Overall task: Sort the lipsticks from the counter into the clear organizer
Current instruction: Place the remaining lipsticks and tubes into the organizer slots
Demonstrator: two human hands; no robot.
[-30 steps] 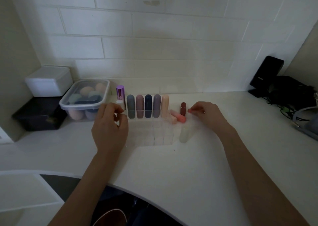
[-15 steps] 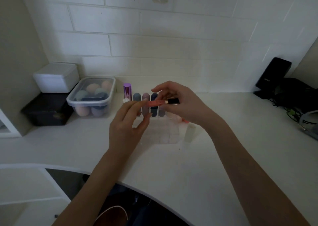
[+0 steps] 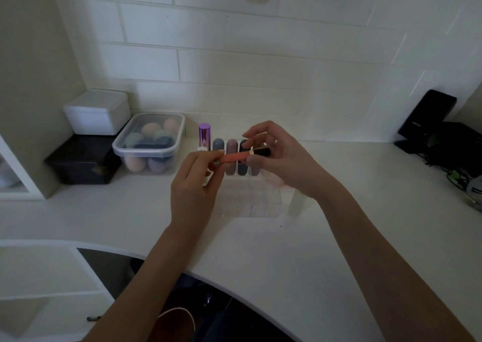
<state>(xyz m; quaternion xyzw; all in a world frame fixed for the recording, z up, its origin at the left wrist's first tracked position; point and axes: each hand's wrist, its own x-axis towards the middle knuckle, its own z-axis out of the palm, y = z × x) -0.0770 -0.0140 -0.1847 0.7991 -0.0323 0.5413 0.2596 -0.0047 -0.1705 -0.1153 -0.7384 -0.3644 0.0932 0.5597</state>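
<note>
A coral lipstick (image 3: 234, 157) with a black cap lies level in the air above the clear organizer (image 3: 251, 201). My left hand (image 3: 194, 185) pinches its coral end and my right hand (image 3: 277, 156) grips the black-capped end. Behind the hands, the organizer's back row holds a tall purple tube (image 3: 204, 136), a grey-blue lipstick (image 3: 218, 144), a mauve one (image 3: 231, 159) and a dark blue one (image 3: 242, 168); others in the row are hidden by my right hand. A pale tube (image 3: 296, 203) lies on the counter to the organizer's right.
A lidded clear tub of makeup sponges (image 3: 150, 143) stands left of the organizer, beside a white box (image 3: 97, 112) stacked on a black box (image 3: 83, 161). A black device (image 3: 427, 117) and tangled cables (image 3: 459, 159) fill the back right corner. The counter's curved front edge (image 3: 234, 276) runs below my forearms.
My right hand picked the coral lipstick off the counter at the organizer's right and carried it up over the organizer. My left hand left the organizer's corner and took hold of the other end.
</note>
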